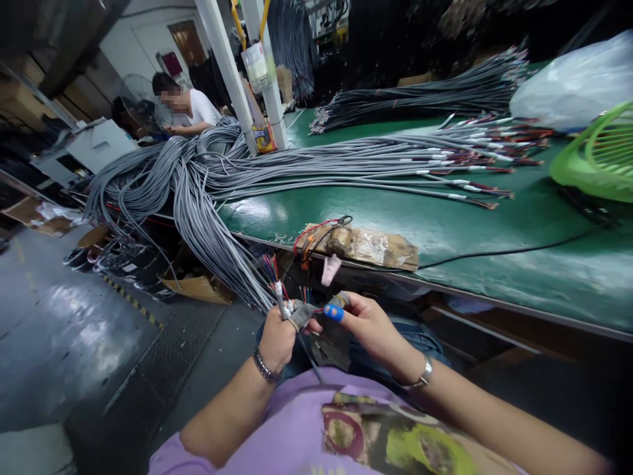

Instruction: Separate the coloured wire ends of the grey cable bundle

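From my remote seat, I see the left hand (279,336) closed around a round grey plastic-sheathed cable with a white sleeve near its tip (279,290), thin multicoloured wires (271,266) fanning out above the fist. The right hand (370,323) makes a narrow pinch on thin dark-red wire strands (319,310) that run across from the left thumb; I can't count them. I can make out a blue covering (333,312) on the right thumb and grey wrapping (301,315) on the left one. Both hands are in front of the near edge of the green-topped counter (494,264), below its surface. Beside the left hand, a thick bundle of smooth grey cables (208,231) slopes down over that edge. Right at the near edge I have a worn wooden board (395,251) with clear tape, and a pale pink plastic clip (330,269) hanging just off it. Toward the far edge lie long black cables (415,99), with a translucent white plastic bag (578,86) to their right. Beyond the counter's left part sits a co-worker in a white top (202,109)
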Tool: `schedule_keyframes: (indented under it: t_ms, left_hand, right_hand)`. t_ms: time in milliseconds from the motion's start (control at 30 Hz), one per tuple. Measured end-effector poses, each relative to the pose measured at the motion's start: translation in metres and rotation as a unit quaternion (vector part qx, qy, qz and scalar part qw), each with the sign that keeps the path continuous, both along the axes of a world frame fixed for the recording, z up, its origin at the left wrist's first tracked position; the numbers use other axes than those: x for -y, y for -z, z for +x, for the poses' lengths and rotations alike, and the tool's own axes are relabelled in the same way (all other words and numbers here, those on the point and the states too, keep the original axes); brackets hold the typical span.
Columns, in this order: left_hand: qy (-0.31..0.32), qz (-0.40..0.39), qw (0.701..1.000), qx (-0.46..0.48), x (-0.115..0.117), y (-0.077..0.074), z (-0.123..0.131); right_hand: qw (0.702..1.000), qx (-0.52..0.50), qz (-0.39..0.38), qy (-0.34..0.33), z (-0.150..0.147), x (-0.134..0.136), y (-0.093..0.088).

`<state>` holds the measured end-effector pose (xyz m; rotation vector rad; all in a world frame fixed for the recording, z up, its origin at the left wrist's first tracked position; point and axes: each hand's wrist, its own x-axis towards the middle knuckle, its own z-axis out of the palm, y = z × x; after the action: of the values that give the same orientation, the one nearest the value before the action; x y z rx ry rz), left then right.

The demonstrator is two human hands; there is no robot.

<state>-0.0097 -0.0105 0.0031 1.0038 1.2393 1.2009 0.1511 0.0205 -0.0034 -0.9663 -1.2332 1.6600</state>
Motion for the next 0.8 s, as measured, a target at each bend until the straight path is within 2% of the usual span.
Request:
schedule_keyframes:
  t_ms: [167,267,367,533,667,800]
  left_hand:
    - [0.0,-0.013,1.0,0.006,-0.003,-0.002,0.005]
    - [0.013,-0.016,1.0,-0.002,-0.003,-0.003,0.007]
    - [0.036,-0.004,0.999,-0.027,-0.001,-0.004,0.008]
    - [0.06,0.001,0.996,-0.061,-0.002,-0.001,0.008]
    - [0.065,-0.007,0.996,-0.065,-0.002,0.003,0.007]
    - [0.044,-0.016,0.998,-0.052,-0.002,0.004,0.008]
  right_hand:
    - [1.0,-0.002,0.014,0.017,0.004,-0.003,0.002]
    - [1.0,0.006,0.004,0.004,0.006,-0.007,-0.001]
    - [0.999,-0.005,-0.008,-0.035,0.004,-0.01,-0.007]
    - [0.989,-0.082,-0.036,-0.12,-0.005,-0.011,-0.015]
    - [0.99,-0.098,-0.045,-0.091,-0.01,-0.01,-0.012]
    - [0.988,-0.118,-0.062,-0.083,-0.012,-0.006,-0.008]
